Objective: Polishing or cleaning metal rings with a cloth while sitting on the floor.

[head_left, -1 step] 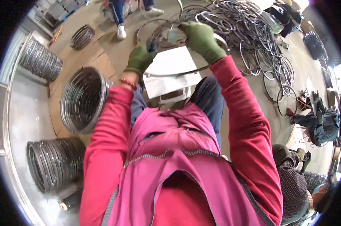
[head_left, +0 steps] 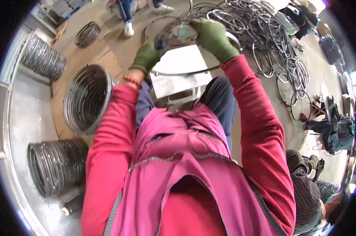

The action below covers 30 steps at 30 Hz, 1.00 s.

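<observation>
My two hands in green gloves are raised above a white box-like stand (head_left: pixel 182 84) between my knees. My left hand (head_left: pixel 149 55), its fingertips dark, is closed on the left side of a thin dark metal ring (head_left: pixel 182 73). My right hand (head_left: pixel 214 38) is closed around the ring's right side. The ring's near edge crosses over the white stand, with small studs along it. Something dark and shiny lies between my hands at the far side, too blurred to name. A red bead bracelet (head_left: pixel 132 82) circles my left wrist.
Stacks of dark rings (head_left: pixel 89 100) stand on cardboard at my left, with another stack (head_left: pixel 58 167) nearer. A large tangled heap of rings (head_left: pixel 260 35) covers the floor at the far right. Other people sit at right; someone's legs (head_left: pixel 126 17) stand ahead.
The view has shifted very slightly. Both hands keep hold of the ring in nearly the same place.
</observation>
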Tool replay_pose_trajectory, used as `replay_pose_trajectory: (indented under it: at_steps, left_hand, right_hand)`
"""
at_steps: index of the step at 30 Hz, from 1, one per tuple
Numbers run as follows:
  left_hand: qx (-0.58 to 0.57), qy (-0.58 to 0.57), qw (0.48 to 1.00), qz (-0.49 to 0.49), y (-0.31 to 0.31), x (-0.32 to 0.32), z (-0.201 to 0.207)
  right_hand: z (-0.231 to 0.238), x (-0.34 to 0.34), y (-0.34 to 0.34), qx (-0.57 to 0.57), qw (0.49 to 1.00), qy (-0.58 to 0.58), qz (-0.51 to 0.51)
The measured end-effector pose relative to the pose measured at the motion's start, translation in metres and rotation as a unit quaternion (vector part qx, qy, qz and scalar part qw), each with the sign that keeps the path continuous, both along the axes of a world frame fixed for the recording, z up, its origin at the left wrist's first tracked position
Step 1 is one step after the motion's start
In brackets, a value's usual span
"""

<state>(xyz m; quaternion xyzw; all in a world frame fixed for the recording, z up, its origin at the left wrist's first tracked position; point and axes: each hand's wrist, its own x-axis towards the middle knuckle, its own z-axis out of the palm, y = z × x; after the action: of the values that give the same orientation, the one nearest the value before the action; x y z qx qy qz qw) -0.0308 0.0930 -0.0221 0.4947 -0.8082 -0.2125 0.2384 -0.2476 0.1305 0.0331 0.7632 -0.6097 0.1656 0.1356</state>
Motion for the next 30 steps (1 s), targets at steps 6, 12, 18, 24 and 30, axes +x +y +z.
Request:
replay_pose_trajectory:
  at_steps: [6,12,18,24,30]
  left_hand:
    - [0.011,0.115,0.993,-0.015,-0.014,0.083,-0.030]
    - [0.063,0.097,0.988,0.098,-0.001,0.202,-0.029]
    - [0.129,0.139,0.972,0.142,0.017,0.193,-0.015]
    - [0.105,0.189,0.974,0.067,-0.005,0.156,-0.032]
    - [0.009,0.147,0.988,-0.056,-0.011,0.060,-0.020]
  right_hand:
    - [-0.012,0.000,0.002,-0.064,0.997,-0.018,0.041]
    - [-0.005,0.016,0.003,-0.042,0.999,-0.007,0.024]
    - [-0.006,0.005,0.001,-0.048,0.998,-0.028,0.033]
    - [-0.003,0.008,-0.002,-0.052,0.998,-0.026,0.032]
    - [-0.001,0.003,0.013,-0.029,0.999,-0.040,0.007]
